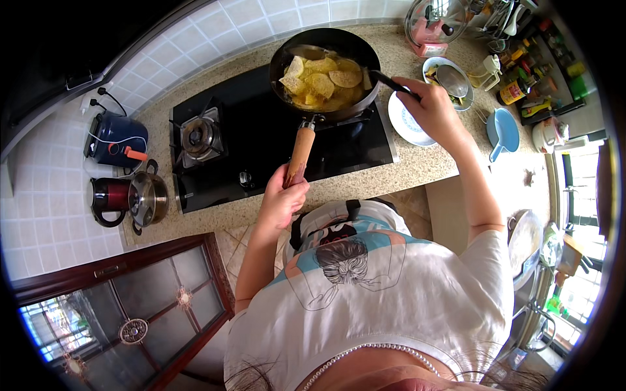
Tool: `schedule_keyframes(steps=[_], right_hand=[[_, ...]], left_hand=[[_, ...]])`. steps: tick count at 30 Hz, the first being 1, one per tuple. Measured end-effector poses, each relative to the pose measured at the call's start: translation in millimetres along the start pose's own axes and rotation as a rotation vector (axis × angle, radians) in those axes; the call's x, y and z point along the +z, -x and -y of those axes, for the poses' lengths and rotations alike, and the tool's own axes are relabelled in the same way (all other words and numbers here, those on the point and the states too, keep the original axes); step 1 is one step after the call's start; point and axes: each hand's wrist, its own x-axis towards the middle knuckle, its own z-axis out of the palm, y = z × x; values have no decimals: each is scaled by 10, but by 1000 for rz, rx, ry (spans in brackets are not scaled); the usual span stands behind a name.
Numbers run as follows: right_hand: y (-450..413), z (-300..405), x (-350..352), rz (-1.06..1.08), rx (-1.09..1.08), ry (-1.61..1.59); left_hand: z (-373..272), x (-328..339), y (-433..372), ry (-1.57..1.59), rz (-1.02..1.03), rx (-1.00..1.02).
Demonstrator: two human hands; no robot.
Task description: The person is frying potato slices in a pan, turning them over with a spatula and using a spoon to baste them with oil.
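Note:
A deep black frying pan (362, 46) stands over the far-right part of the black gas hob (254, 141). Thin pale slices of food (320, 84), possibly potato, lie in yellowish liquid inside it. My left hand (283, 199) is wrapped around the end of the pan's wooden handle (300, 149). In my right hand (433, 108) is a utensil with a black handle (394, 84), reaching over the pan's right rim. Its working end among the slices is hard to make out. Partly under my right hand, a white plate (400, 117) rests on the counter.
A bowl of food with a strainer (452, 80) over it sits behind the plate. Further right is a blue handled bowl (503, 129). A bare gas burner (197, 137), a lidded steel pot (149, 199) and an electric kettle (108, 198) stand left. A glass lid (435, 22) leans at the back.

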Motion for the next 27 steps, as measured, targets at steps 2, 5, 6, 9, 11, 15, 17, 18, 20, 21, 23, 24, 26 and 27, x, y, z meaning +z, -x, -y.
schedule_keyframes(steps=[2, 5, 6, 9, 11, 15, 17, 18, 20, 21, 23, 24, 26, 27], right_hand=[[-109, -110, 34, -4, -17, 13], [-213, -433, 258, -123, -202, 161], [-243, -461, 316, -130, -182, 208], [-219, -457, 352, -110, -124, 301], [-166, -437, 309, 23, -30, 290], [-16, -405, 103, 64, -90, 244], [52, -290, -45, 124, -110, 168], [93, -244, -133, 124, -108, 170], [146, -143, -315, 122, -49, 167], [172, -65, -426, 141, 29, 177], [238, -107, -531, 77, -93, 159], [266, -70, -581, 78, -93, 159], [318, 27, -696, 97, -106, 136], [338, 78, -739, 100, -108, 133]], left_hand=[[-28, -67, -4, 19, 19, -8], [-77, -163, -48, 29, 69, -13], [-98, -195, -59, 24, 74, -22], [-128, -265, -78, 32, 88, -30], [-121, -308, -87, 34, 102, -50], [-179, -295, -73, 19, 111, -56], [-211, -324, -66, 4, 119, -78], [-231, -353, -77, 4, 121, -79], [-287, -434, -108, 7, 179, -119], [-323, -457, -120, 6, 181, -121], [-388, -507, -124, 4, 202, -135], [-408, -529, -132, -6, 225, -134], [-454, -532, -129, -68, 218, -130], [-466, -532, -126, -131, 211, -126]])
